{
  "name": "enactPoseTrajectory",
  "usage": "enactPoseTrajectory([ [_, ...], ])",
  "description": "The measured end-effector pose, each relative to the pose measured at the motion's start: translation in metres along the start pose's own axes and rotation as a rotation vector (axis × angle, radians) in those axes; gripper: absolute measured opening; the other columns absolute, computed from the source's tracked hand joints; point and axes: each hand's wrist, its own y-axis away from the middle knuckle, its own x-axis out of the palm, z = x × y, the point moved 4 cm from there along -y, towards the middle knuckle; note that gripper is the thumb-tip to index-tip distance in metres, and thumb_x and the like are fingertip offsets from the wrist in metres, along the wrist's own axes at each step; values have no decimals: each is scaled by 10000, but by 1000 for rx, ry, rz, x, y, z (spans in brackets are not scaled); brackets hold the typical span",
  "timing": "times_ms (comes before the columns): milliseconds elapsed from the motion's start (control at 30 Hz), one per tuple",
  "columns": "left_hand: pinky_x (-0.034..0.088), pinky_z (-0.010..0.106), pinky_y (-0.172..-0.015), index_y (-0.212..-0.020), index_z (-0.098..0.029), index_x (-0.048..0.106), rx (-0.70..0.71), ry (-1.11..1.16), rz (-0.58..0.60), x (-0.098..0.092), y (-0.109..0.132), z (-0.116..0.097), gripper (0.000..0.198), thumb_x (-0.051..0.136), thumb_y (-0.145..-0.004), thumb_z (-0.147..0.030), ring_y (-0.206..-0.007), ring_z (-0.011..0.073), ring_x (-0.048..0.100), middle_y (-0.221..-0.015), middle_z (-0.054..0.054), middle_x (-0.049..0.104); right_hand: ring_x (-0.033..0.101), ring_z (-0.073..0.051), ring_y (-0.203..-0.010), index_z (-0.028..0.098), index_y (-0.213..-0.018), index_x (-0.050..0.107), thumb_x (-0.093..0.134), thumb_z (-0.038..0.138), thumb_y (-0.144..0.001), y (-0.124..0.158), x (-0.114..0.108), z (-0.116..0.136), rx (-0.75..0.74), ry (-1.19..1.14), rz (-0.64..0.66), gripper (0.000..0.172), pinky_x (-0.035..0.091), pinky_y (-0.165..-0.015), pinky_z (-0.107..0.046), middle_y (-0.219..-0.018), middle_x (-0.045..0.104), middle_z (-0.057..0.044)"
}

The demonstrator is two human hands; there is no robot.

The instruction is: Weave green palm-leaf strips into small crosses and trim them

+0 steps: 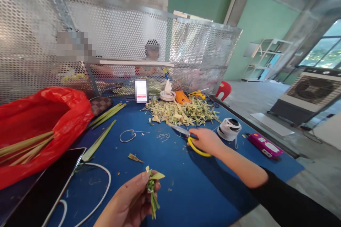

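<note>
My left hand [135, 197] is closed in a pinch on a small bundle of green leaf strips [152, 193], low at the front of the blue table. A pale binding seems to go round its middle, and loose leaf ends stick out above and below. To the right, my right hand [205, 141] grips yellow-handled scissors [198, 150] close to the table. Their blades [179, 130] point left and away, towards the near edge of a heap of cut leaf scraps [183, 111]. Beyond my right wrist stands a spool of white string [229, 129].
A red plastic bag [71, 104] with dry stalks and a dark tablet [50, 188] with a white cable lie left. A purple box [265, 145] sits at the right edge. Across the back runs a perforated metal screen [119, 35], with people behind it.
</note>
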Motion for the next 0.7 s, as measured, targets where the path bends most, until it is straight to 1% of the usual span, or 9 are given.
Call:
enactPoseTrajectory([
  [67, 528, 237, -573, -806, -166, 747, 13, 6, -22, -3, -2, 1, 195, 735, -671, -306, -661, 167, 618, -804, 90, 702, 610, -244, -847, 195, -1086, 628, 511, 394, -852, -16, -7, 2, -4, -21, -36, 329, 360, -640, -258, -887, 661, -110],
  [167, 508, 213, -569, -818, -146, 742, 9, 31, -50, -3, -2, 2, 233, 742, -664, -321, -668, 156, 618, -791, 93, 700, 603, -209, -710, 204, -1018, 658, 549, 451, -815, -14, -12, 1, -26, -88, 10, 338, 368, -590, -244, -777, 672, -61],
  [200, 502, 208, -569, -816, -141, 739, -3, 39, -45, -2, 0, 2, 240, 743, -663, -326, -666, 152, 616, -781, 89, 698, 586, -180, -654, 218, -957, 674, 555, 469, -805, -7, -11, 2, -52, -128, 55, 316, 365, -564, -229, -732, 661, -31],
  [333, 482, 199, -592, -810, -132, 727, -54, 46, 17, 7, 8, 1, 237, 747, -663, -317, -640, 126, 595, -747, 65, 687, 515, -119, -600, 246, -897, 688, 690, 409, -694, 35, 9, 35, -245, -475, 421, 260, 321, -509, -190, -696, 614, 41],
  [400, 477, 201, -608, -829, -133, 722, -55, 48, 41, 10, 11, 0, 235, 745, -669, -303, -637, 118, 584, -764, 62, 688, 479, -102, -582, 256, -848, 694, 739, 399, -639, 46, 18, 57, -306, -516, 483, 258, 297, -495, -182, -652, 580, 63],
  [467, 472, 205, -617, -848, -131, 717, -47, 46, 52, 11, 10, 0, 232, 730, -686, -297, -638, 115, 578, -780, 65, 687, 456, -96, -561, 259, -820, 692, 734, 386, -645, 42, 23, 72, -317, -488, 430, 220, 284, -490, -186, -609, 555, 69],
  [533, 466, 205, -623, -862, -123, 713, -40, 34, 55, 10, 8, 1, 228, 703, -714, -297, -649, 115, 575, -782, 69, 679, 453, -102, -539, 249, -780, 684, 720, 419, -651, 26, 27, 73, -279, -416, 363, 217, 280, -480, -195, -585, 553, 62],
  [600, 460, 203, -623, -871, -117, 712, -32, 24, 55, 8, 6, 2, 237, 678, -739, -310, -666, 118, 574, -786, 72, 671, 505, -126, -555, 248, -801, 687, 646, 479, -713, 3, 27, 58, -215, -345, 284, 251, 310, -496, -208, -608, 600, 39],
  [700, 447, 195, -603, -876, -117, 712, -17, 25, 70, 5, 3, 3, 260, 668, -749, -340, -668, 114, 565, -794, 69, 662, 611, -197, -683, 244, -873, 710, 628, 495, -715, -25, 21, 17, -16, -196, 114, 308, 378, -565, -238, -737, 689, -24],
])
